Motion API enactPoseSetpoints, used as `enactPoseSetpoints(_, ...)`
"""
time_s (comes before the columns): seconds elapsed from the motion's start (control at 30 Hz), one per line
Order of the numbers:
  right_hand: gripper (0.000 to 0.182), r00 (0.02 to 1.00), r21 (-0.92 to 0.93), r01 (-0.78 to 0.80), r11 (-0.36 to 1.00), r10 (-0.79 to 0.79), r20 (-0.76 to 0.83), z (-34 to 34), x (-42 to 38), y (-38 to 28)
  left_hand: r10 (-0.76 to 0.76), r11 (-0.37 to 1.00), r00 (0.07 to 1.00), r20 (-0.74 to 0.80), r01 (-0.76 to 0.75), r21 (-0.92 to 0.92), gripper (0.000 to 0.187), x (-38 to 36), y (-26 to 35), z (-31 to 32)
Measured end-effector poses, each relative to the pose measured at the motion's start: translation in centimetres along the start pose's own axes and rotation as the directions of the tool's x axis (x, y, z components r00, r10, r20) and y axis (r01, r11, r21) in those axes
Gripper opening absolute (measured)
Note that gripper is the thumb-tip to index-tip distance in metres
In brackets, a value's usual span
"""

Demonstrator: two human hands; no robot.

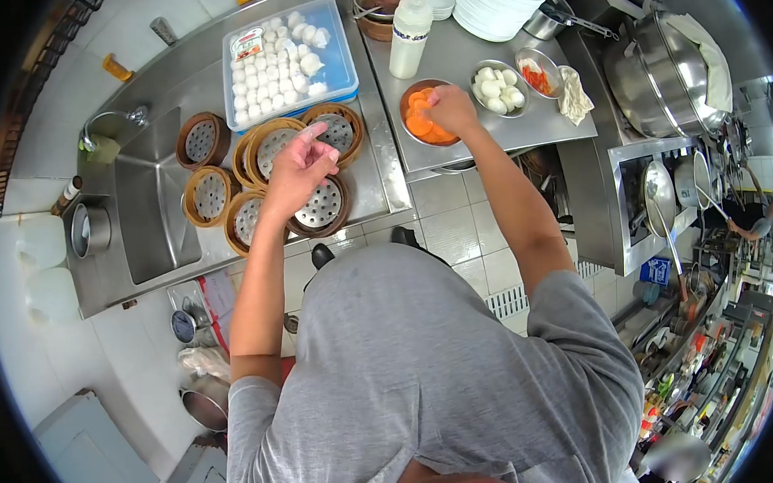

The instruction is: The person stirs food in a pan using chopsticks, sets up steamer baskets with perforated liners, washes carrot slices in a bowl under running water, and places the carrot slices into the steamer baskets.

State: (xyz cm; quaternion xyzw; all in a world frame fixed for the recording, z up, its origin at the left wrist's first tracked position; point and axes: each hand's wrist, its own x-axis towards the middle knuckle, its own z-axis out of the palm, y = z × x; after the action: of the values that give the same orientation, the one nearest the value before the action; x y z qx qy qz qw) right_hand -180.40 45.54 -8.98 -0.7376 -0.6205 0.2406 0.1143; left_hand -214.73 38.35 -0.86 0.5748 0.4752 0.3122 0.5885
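My left hand (300,172) hovers over a cluster of small round bamboo steamers, its fingers apart and holding nothing that shows. Below it are steamers with perforated metal liners, among them one steamer (321,206) under the wrist and another (337,130) beyond the fingertips. On the right, my right hand (451,110) reaches into a bowl of orange carrot slices (419,117), fingers curled together on a slice at the bowl's right side. The fingertips are partly hidden. Beside that bowl stands a bowl of peeled white eggs (498,89).
A lidded plastic box of white dough balls (273,72) lies behind the steamers. Nearby stand a white squeeze bottle (409,39), stacked plates (501,4), a bowl with red bits (537,74) and a cloth (575,96). A sink (153,201) lies left; a large steel pot (657,74) right.
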Motion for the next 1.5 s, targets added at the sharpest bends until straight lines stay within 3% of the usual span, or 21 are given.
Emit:
enactPoseSetpoints(0.07,0.036,0.997,0.075,0.06,0.995,-0.056,-0.055,0.0,0.1,1.2,0.006,1.0,1.0,-0.003,-0.006,-0.007,0.056,0.3,0.4,0.6)
enactPoseSetpoints(0.1,0.033,0.999,0.244,0.035,0.969,-0.026,-0.038,-0.2,0.1,1.8,0.011,1.0,1.0,-0.003,-0.011,-0.011,0.055,0.7,0.6,0.9)
enactPoseSetpoints(0.17,0.029,1.0,0.551,-0.022,0.834,0.02,0.009,-1.4,-1.0,1.7,0.02,0.998,1.0,-0.005,-0.02,-0.064,0.055,1.8,0.7,1.9)
enactPoseSetpoints(0.27,0.021,0.988,0.705,-0.139,0.696,0.053,0.143,-3.8,-3.6,-0.7,0.05,0.996,0.999,0.016,-0.049,-0.074,0.054,4.1,0.5,3.8)
enactPoseSetpoints(0.37,0.02,0.963,0.822,-0.167,0.544,-0.091,0.255,-3.9,-6.4,-4.0,0.063,0.994,0.996,0.066,-0.057,-0.09,0.051,5.3,0.7,5.2)
enactPoseSetpoints(0.5,0.019,0.933,0.839,-0.115,0.532,-0.232,0.274,-2.2,-8.2,-8.2,0.041,0.99,0.994,0.1,-0.027,-0.136,0.049,3.9,-0.2,4.2)
enactPoseSetpoints(0.63,0.02,0.921,0.839,-0.054,0.541,-0.298,0.251,0.3,-8.7,-12.3,-0.01,1.0,1.0,-0.021,0.01,-0.029,0.046,0.3,-1.7,0.1)
enactPoseSetpoints(0.73,0.023,0.924,0.571,0.255,0.78,-0.37,0.092,2.8,-6.9,-14.8,0.077,0.989,0.977,-0.201,-0.049,0.138,0.048,-1.8,-4.3,-4.5)
enactPoseSetpoints(0.77,0.023,0.886,0.559,0.383,0.736,-0.463,0.003,4.0,-6.1,-15.9,0.074,0.976,0.968,-0.238,-0.022,0.215,0.049,-2.4,-4.1,-5.9)
enactPoseSetpoints(0.87,0.021,0.826,0.358,0.544,0.759,-0.559,-0.071,6.8,-4.2,-19.9,0.09,0.94,0.942,-0.322,0.027,0.339,0.054,-3.0,-4.2,-9.1)
enactPoseSetpoints(0.97,0.019,0.793,0.127,0.6,0.79,-0.608,0.036,8.6,-3.3,-23.2,0.077,0.928,0.936,-0.344,0.059,0.369,0.06,-3.3,-4.0,-10.3)
enactPoseSetpoints(1.07,0.018,0.727,-0.186,0.685,0.704,-0.676,0.118,9.7,-2.7,-24.7,0.124,0.85,0.932,-0.34,0.077,0.522,0.063,-3.3,-3.6,-10.1)
enactPoseSetpoints(1.17,0.013,0.701,-0.253,0.68,0.688,-0.711,-0.048,10.3,-3.5,-24.8,0.121,0.801,0.955,-0.271,0.067,0.595,0.066,-2.6,-4.2,-10.3)
enactPoseSetpoints(1.27,0.013,0.677,-0.082,0.69,0.719,-0.682,-0.276,8.5,-4.1,-22.3,0.105,0.696,0.967,-0.231,0.095,0.712,0.063,-2.0,-2.7,-9.3)
enactPoseSetpoints(1.3,0.012,0.72,0.073,0.662,0.746,-0.606,-0.339,7.2,-4.4,-20.7,0.092,0.704,0.974,-0.205,0.082,0.705,0.065,-1.7,-2.3,-9.2)
enactPoseSetpoints(1.37,0.014,0.822,0.195,0.528,0.826,-0.439,-0.362,4.5,-3.8,-15.0,0.105,0.675,0.984,-0.146,0.037,0.737,0.065,-0.5,-2.5,-9.1)
enactPoseSetpoints(1.43,0.015,0.885,0.069,0.396,0.915,-0.361,-0.295,1.3,-3.2,-8.8,0.077,0.613,0.992,-0.101,0.032,0.789,0.063,0.5,-2.8,-9.3)
enactPoseSetpoints(1.5,0.017,0.89,-0.202,0.38,0.903,-0.416,-0.185,0.5,-2.0,-3.1,0.072,0.512,0.992,-0.101,0.05,0.858,0.061,1.5,-3.4,-9.0)
